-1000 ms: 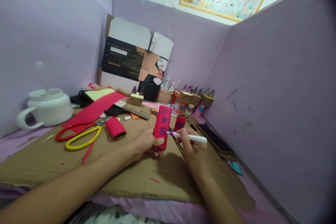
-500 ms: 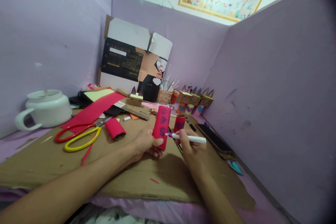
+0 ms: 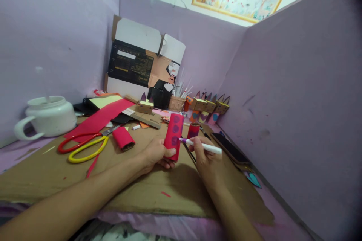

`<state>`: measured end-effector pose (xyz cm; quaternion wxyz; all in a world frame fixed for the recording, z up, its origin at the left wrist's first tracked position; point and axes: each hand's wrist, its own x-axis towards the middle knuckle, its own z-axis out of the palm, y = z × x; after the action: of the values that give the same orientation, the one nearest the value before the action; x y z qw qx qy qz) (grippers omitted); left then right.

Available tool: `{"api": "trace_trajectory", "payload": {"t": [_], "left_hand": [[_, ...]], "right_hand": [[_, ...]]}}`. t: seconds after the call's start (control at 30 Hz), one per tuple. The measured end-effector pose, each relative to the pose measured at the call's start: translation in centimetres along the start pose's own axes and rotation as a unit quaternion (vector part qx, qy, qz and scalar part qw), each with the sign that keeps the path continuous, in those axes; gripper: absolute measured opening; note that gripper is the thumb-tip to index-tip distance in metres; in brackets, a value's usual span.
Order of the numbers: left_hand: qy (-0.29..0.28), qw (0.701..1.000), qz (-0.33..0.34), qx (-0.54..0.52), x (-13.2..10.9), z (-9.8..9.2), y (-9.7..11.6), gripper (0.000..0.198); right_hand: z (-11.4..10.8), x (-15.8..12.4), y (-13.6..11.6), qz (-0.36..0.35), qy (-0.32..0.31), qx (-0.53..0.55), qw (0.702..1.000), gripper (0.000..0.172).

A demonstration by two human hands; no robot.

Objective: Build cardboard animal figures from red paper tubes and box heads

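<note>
My left hand point(image 3: 158, 154) grips the lower end of a red paper-covered tube point(image 3: 173, 131), tilted up over the cardboard, with a column of purple spots on its face. In my right hand point(image 3: 206, 157) is a white marker point(image 3: 209, 148) with a purple tip. That tip is at the right edge of the tube, beside the lowest spot; whether it touches cannot be made out. Just behind the right hand stands a shorter red tube point(image 3: 194, 130) with a purple mark. Another red tube point(image 3: 123, 138) lies on its side left of my left hand.
Scissors point(image 3: 88, 150) with red and yellow handles lie at left, near a white mug point(image 3: 51, 116) and red paper strip point(image 3: 98, 118). A phone point(image 3: 230, 147) rests at right. Behind stand eared cardboard figures point(image 3: 209, 105), a basket point(image 3: 177, 103) and an unfolded box point(image 3: 131, 64).
The marker's tip has shifted slightly up and right, from the lowest spot to the tube's right edge. My left hand and the tube have hardly moved.
</note>
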<state>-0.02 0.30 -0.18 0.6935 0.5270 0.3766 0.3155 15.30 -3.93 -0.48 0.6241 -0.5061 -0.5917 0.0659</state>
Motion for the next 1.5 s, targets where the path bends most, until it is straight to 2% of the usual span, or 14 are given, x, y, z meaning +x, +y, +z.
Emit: {"api": "trace_trajectory", "payload": {"t": [0.63, 0.83, 1.03, 1.27, 1.5], "left_hand": [[0.01, 1.0, -0.012, 0.011, -0.16, 0.24, 0.36, 0.013], [0.013, 1.0, -0.013, 0.011, -0.09, 0.21, 0.33, 0.013], [0.008, 1.0, -0.014, 0.007, 0.05, 0.1, 0.2, 0.016], [0.01, 1.0, -0.011, 0.007, -0.03, 0.13, 0.21, 0.019], [0.009, 1.0, -0.012, 0.008, -0.08, 0.16, 0.31, 0.016]], "right_hand": [[-0.06, -0.05, -0.21, 0.007, -0.007, -0.006, 1.0, 0.028], [0.03, -0.08, -0.27, 0.007, -0.004, 0.011, 1.0, 0.028], [-0.13, -0.01, -0.11, -0.005, 0.036, 0.017, 0.999, 0.027], [-0.07, 0.0, -0.13, -0.003, 0.007, -0.004, 1.0, 0.028], [-0.03, 0.04, 0.28, 0.009, 0.011, -0.01, 1.0, 0.028]]}}
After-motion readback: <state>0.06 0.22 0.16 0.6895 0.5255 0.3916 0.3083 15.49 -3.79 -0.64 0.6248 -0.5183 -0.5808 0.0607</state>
